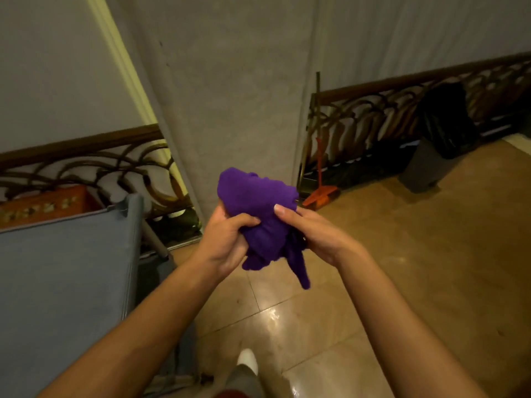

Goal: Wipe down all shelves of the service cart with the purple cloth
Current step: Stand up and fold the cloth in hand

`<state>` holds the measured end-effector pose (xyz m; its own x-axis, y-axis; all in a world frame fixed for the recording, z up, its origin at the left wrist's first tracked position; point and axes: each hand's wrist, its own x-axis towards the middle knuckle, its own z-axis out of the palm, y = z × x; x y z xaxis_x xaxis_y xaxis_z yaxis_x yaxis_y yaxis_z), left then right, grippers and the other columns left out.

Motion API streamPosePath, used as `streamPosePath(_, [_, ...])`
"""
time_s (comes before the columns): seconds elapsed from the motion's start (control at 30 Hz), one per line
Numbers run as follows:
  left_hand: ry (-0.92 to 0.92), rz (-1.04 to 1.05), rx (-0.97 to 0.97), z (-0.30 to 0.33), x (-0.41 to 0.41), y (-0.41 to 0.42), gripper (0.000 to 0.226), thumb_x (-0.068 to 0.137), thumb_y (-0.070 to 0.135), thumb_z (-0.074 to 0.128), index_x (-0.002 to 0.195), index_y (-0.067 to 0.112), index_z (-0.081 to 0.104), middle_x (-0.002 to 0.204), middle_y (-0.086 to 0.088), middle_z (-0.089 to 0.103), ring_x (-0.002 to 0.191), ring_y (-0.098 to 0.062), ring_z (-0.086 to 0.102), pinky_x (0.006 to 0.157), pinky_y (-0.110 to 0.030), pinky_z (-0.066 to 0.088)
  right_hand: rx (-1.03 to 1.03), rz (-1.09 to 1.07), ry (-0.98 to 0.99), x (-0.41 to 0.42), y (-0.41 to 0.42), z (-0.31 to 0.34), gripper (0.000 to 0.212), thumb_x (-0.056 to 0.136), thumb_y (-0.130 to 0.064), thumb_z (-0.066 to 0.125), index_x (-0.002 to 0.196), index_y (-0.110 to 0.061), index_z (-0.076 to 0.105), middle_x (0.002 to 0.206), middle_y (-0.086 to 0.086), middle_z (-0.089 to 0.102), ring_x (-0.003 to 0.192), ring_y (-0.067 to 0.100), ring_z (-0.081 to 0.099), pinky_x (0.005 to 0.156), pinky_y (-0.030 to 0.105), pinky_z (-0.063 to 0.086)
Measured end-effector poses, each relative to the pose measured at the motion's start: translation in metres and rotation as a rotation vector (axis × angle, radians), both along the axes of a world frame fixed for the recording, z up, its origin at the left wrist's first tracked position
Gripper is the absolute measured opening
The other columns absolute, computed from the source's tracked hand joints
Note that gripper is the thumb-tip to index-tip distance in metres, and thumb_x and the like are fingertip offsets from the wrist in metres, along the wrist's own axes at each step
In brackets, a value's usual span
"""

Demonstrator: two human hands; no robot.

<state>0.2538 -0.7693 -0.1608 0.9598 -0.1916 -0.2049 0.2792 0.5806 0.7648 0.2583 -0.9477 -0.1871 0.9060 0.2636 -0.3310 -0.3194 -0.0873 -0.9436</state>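
The purple cloth [258, 216] is bunched up in the air at the centre of the view, with one corner hanging down. My left hand [227, 239] grips its lower left side. My right hand [313, 229] holds its right side, thumb pressed on the fabric. The grey service cart [66, 268] stands at the lower left, its flat top shelf facing up and a raised handle post at its right corner. Both hands are to the right of the cart, over the floor, not touching it. The cart's lower shelves are hidden.
A wide grey pillar [230, 110] rises straight ahead. Ornate railings [402, 110] run behind on both sides. An orange crate [43, 205] sits behind the cart. An orange broom [320, 179] leans by the pillar, a dark bin [431, 162] farther right. Glossy tiled floor [402, 254] spreads right.
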Motion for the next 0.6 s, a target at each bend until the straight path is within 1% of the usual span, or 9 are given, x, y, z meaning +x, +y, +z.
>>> streamPosePath(0.1, [0.061, 0.103, -0.083, 0.001, 0.029, 0.014, 0.066, 0.075, -0.024, 0.050, 0.130, 0.013, 0.057, 0.121, -0.015, 0.066, 0.118, -0.033, 0.063, 0.101, -0.051, 0.051, 0.051, 0.107, -0.004, 0.044, 0.023, -0.008, 0.061, 0.073, -0.062, 0.081, 0.122, -0.028, 0.069, 0.122, -0.002, 0.075, 0.115, 0.017, 0.070, 0.099, 0.037, 0.054])
streamPosePath(0.2, [0.034, 0.121, -0.123, 0.008, 0.063, 0.046, 0.058, 0.069, -0.009, 0.058, 0.123, 0.012, 0.063, 0.121, -0.014, 0.066, 0.119, -0.032, 0.061, 0.102, -0.049, 0.049, 0.142, 0.098, -0.037, 0.084, 0.054, -0.010, 0.055, 0.074, -0.036, 0.089, 0.123, -0.025, 0.067, 0.121, 0.002, 0.075, 0.113, 0.021, 0.071, 0.094, 0.036, 0.058])
streamPosePath(0.27, [0.012, 0.117, -0.122, 0.015, 0.088, 0.078, 0.038, 0.076, 0.009, 0.061, 0.111, 0.014, 0.074, 0.124, -0.011, 0.069, 0.121, -0.030, 0.062, 0.102, -0.045, 0.050, 0.172, 0.128, -0.044, 0.110, 0.070, -0.003, 0.056, 0.073, -0.026, 0.090, 0.123, -0.028, 0.066, 0.120, 0.001, 0.075, 0.110, 0.022, 0.072, 0.089, 0.035, 0.060])
streamPosePath(0.3, [0.015, 0.122, -0.060, 0.018, 0.099, 0.094, 0.029, 0.082, 0.021, 0.061, 0.106, 0.016, 0.077, 0.123, -0.011, 0.071, 0.117, -0.028, 0.065, 0.097, -0.042, 0.053, 0.191, 0.157, -0.048, 0.121, 0.076, 0.002, 0.056, 0.072, -0.024, 0.089, 0.122, -0.031, 0.066, 0.120, 0.001, 0.075, 0.109, 0.022, 0.072, 0.087, 0.034, 0.060])
streamPosePath(0.33, [0.033, 0.131, 0.023, 0.020, 0.112, 0.112, 0.033, 0.087, 0.036, 0.061, 0.110, 0.016, 0.075, 0.122, -0.012, 0.071, 0.114, -0.027, 0.067, 0.093, -0.042, 0.055, 0.217, 0.198, -0.053, 0.135, 0.083, 0.009, 0.056, 0.072, -0.022, 0.089, 0.123, -0.033, 0.066, 0.121, 0.000, 0.074, 0.110, 0.023, 0.072, 0.085, 0.033, 0.060])
streamPosePath(0.4, [0.070, 0.101, 0.186, 0.016, 0.132, 0.149, 0.060, 0.087, 0.057, 0.055, 0.129, 0.014, 0.061, 0.123, -0.015, 0.070, 0.112, -0.028, 0.068, 0.095, -0.046, 0.052, 0.289, 0.313, -0.070, 0.163, 0.101, 0.022, 0.061, 0.074, -0.015, 0.085, 0.129, -0.030, 0.063, 0.127, 0.001, 0.072, 0.115, 0.022, 0.069, 0.087, 0.030, 0.058])
streamPosePath(0.43, [0.053, 0.051, 0.242, 0.016, 0.136, 0.163, 0.065, 0.087, 0.061, 0.053, 0.133, 0.015, 0.058, 0.124, -0.014, 0.070, 0.113, -0.027, 0.068, 0.095, -0.046, 0.052, 0.311, 0.379, -0.069, 0.174, 0.113, 0.027, 0.062, 0.075, -0.012, 0.082, 0.132, -0.026, 0.061, 0.128, 0.001, 0.071, 0.117, 0.021, 0.068, 0.089, 0.028, 0.056])
streamPosePath(0.5, [-0.008, -0.030, 0.342, 0.012, 0.135, 0.187, 0.060, 0.080, 0.065, 0.065, 0.123, 0.023, 0.070, 0.124, -0.008, 0.071, 0.115, -0.023, 0.067, 0.089, -0.039, 0.057, 0.335, 0.501, -0.028, 0.192, 0.143, 0.033, 0.062, 0.078, -0.005, 0.076, 0.134, -0.023, 0.058, 0.128, 0.000, 0.071, 0.116, 0.019, 0.068, 0.087, 0.026, 0.056])
streamPosePath(0.6, [-0.003, 0.146, 0.527, 0.012, 0.130, 0.215, 0.061, 0.060, 0.058, 0.088, 0.105, 0.019, 0.077, 0.116, -0.010, 0.074, 0.113, -0.026, 0.068, 0.086, -0.031, 0.059, 0.366, 0.620, 0.085, 0.213, 0.193, 0.022, 0.063, 0.079, -0.003, 0.075, 0.135, -0.024, 0.057, 0.128, 0.006, 0.070, 0.114, 0.024, 0.069, 0.086, 0.030, 0.057])
